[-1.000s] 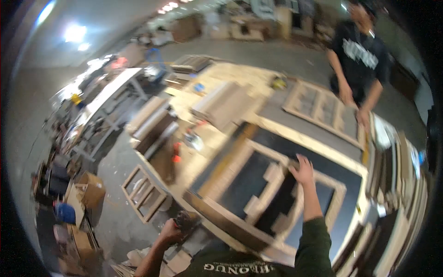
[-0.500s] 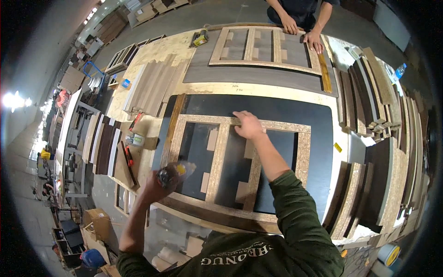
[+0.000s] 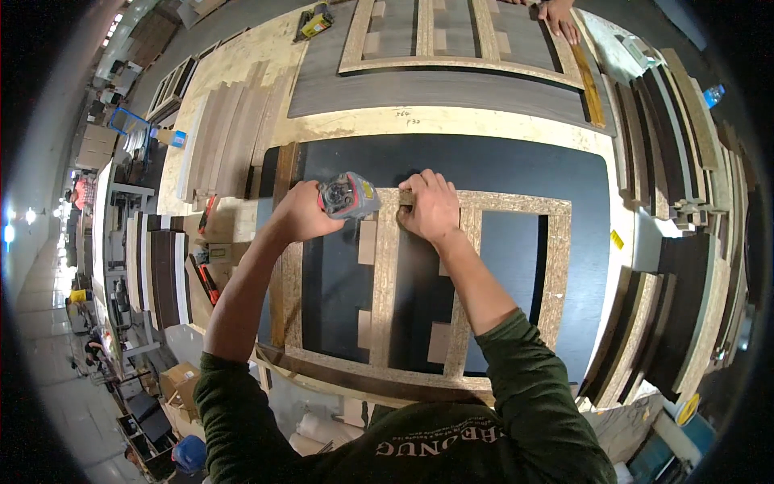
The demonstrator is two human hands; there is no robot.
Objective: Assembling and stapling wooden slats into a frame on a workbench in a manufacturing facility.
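My left hand (image 3: 300,211) grips the heavy-looking nail gun (image 3: 348,195) by its handle, right hand (image 3: 431,206) flat, pinning the stiff chipboard frame (image 3: 385,266) at its top rail

Brown cardboard boxes (image 3: 179,379) on floor lower left, small yellow tag (image 3: 616,239) on bench right.

Chipboard frame (image 3: 387,266) lies flat on a black panel (image 3: 500,169), pale speckled strips forming a grid with small blocks in the openings. Grey power tool (image 3: 348,195), red-yellow marked, sits nose-down at the frame's top rail.
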